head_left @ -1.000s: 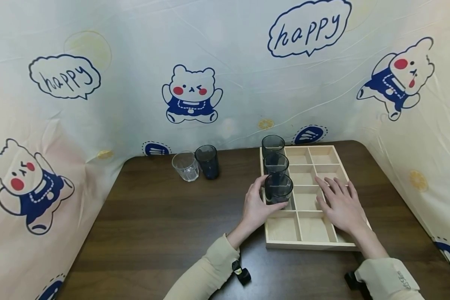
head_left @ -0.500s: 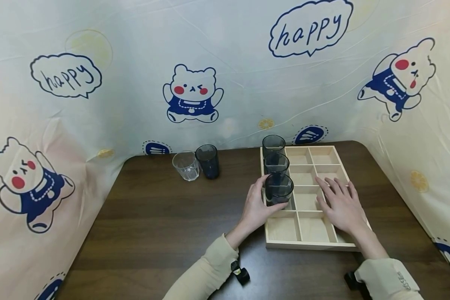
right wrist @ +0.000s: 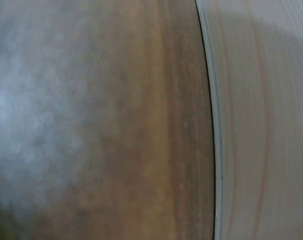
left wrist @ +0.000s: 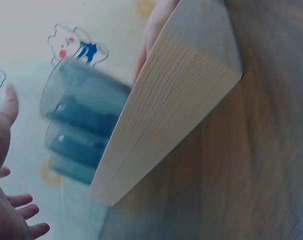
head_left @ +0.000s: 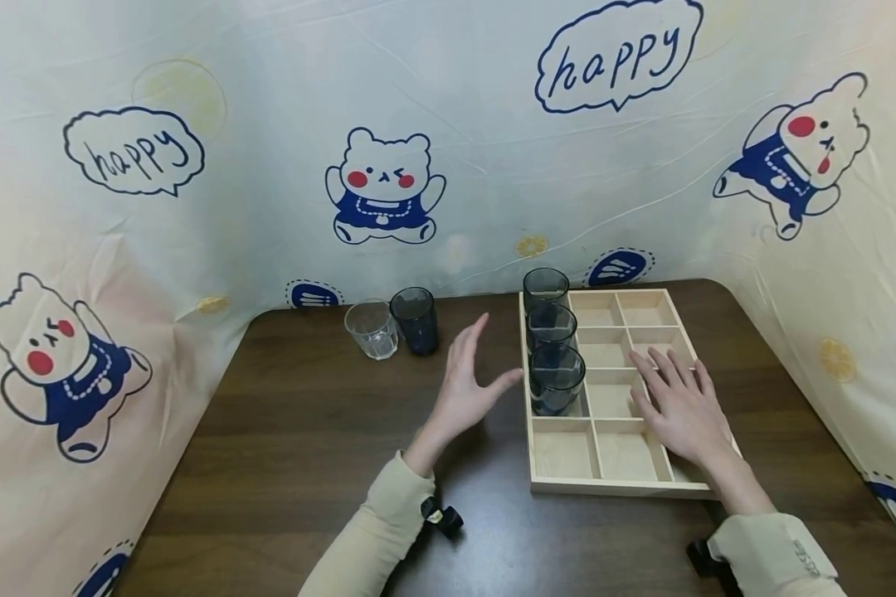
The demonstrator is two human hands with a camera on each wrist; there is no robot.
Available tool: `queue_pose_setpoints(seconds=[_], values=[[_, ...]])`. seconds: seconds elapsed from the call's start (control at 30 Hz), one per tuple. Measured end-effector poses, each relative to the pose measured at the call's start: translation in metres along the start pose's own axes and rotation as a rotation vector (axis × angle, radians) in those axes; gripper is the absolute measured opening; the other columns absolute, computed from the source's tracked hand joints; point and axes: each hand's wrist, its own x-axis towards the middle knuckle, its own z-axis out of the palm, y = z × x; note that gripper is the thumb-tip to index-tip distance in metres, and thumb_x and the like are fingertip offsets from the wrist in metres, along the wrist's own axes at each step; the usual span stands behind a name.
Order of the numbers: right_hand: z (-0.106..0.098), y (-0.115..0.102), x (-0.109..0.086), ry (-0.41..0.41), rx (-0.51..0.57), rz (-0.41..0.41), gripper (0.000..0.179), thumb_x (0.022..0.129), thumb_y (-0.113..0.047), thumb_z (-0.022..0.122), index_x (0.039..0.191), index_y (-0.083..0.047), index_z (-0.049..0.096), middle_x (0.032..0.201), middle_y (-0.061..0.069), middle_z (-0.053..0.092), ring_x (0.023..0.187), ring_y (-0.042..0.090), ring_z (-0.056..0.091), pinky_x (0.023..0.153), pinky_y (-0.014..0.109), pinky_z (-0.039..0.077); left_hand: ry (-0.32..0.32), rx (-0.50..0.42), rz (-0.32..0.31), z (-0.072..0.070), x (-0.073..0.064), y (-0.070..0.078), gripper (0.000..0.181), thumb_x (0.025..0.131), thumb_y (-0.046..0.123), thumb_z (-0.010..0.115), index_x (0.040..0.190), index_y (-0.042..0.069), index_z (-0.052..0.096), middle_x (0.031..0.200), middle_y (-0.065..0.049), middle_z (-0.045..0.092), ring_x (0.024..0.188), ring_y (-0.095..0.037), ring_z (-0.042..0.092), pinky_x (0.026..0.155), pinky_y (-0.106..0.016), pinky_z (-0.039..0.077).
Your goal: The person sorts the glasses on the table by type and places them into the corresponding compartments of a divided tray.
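Observation:
Three dark tinted glasses stand upright in the left column of a wooden compartment tray (head_left: 620, 489): a near glass (head_left: 557, 381), a middle glass (head_left: 551, 326) and a far glass (head_left: 545, 284). My left hand (head_left: 465, 390) is in the air left of the tray, holding nothing, its fingers extended and thumb spread toward the near glass. In the left wrist view, that hand (left wrist: 6, 185) is apart from the glasses (left wrist: 86, 110). My right hand (head_left: 683, 410) rests over the tray's right side, fingers spread across its dividers. The right wrist view shows only tray wall (right wrist: 266, 120) and tabletop.
At the table's back left stand a clear glass (head_left: 373, 330) and another dark glass (head_left: 416, 322), side by side. The brown table (head_left: 306, 464) meets a printed cloth (head_left: 269, 166) behind and at both sides.
My left hand has let go of the near dark glass and moved left, away from the tray. The glass stays in its compartment. My right hand has not moved.

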Motion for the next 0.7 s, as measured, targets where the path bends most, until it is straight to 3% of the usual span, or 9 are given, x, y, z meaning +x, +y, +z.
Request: queue_pose_setpoints(seconds=[0.2, 0.3, 0.43, 0.7], values=[[-0.001, 0.000, 0.000, -0.008, 0.002, 0.003, 0.061, 0.113, -0.037, 0.052, 0.168, -0.012, 0.041, 0.172, 0.029, 0.037, 0.161, 0.056, 0.026, 0.128, 0.078, 0.012, 0.148, 0.037, 0.036, -0.033, 0.013, -0.015, 0.069, 0.112, 0.039, 0.063, 0.171, 0.017, 0.038, 0.175, -0.018, 0.039, 0.163, -0.037, 0.036, 0.134, -0.061, 0.029], [-0.001, 0.000, 0.000, -0.014, 0.002, 0.006, 0.062, 0.113, -0.037, 0.052, 0.169, -0.012, 0.041, 0.173, 0.029, 0.036, 0.161, 0.057, 0.025, 0.128, 0.078, 0.011, 0.227, 0.041, 0.041, -0.046, 0.017, -0.020, 0.065, 0.111, 0.033, 0.066, 0.169, 0.014, 0.042, 0.170, -0.020, 0.044, 0.155, -0.039, 0.046, 0.129, -0.061, 0.038], [-0.001, 0.000, 0.000, -0.014, 0.002, 0.004, 0.061, 0.113, -0.037, 0.052, 0.169, -0.012, 0.041, 0.173, 0.029, 0.035, 0.161, 0.058, 0.025, 0.128, 0.078, 0.011, 0.286, 0.047, 0.029, -0.059, 0.019, -0.024, 0.065, 0.108, 0.029, 0.071, 0.167, 0.016, 0.047, 0.165, -0.020, 0.048, 0.142, -0.040, 0.054, 0.117, -0.064, 0.047], [-0.001, 0.000, 0.001, -0.012, 0.001, -0.001, 0.062, 0.114, -0.037, 0.052, 0.169, -0.013, 0.040, 0.172, 0.029, 0.036, 0.161, 0.057, 0.025, 0.128, 0.078, 0.012, 0.343, 0.084, 0.024, -0.072, 0.016, -0.028, 0.063, 0.106, 0.027, 0.074, 0.163, 0.015, 0.051, 0.161, -0.020, 0.050, 0.139, -0.042, 0.052, 0.115, -0.068, 0.046]])
